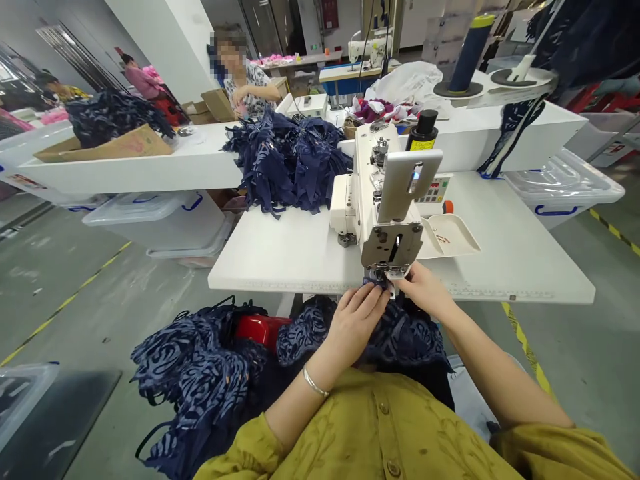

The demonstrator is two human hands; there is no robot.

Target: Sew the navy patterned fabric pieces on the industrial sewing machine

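At the front of a white sewing machine [387, 193], my left hand [357, 320] presses its closed fingers on the navy fabric of a bra [374, 283] under the needle area. My right hand [425, 290] reaches in from the other side, thumb and fingers drawn together close to the presser foot. What its fingertips hold is hidden by the machine. Below the table edge, several navy patterned bras [200, 360] with thin straps are heaped over my lap and to the left.
A pile of navy straps and fabric [295, 160] lies left of the machine. To the right are a shallow cream tray [455, 235] with small bits and a navy thread cone [470, 57]. A red object [263, 330] shows among the bras. A co-worker [245, 80] sits beyond.
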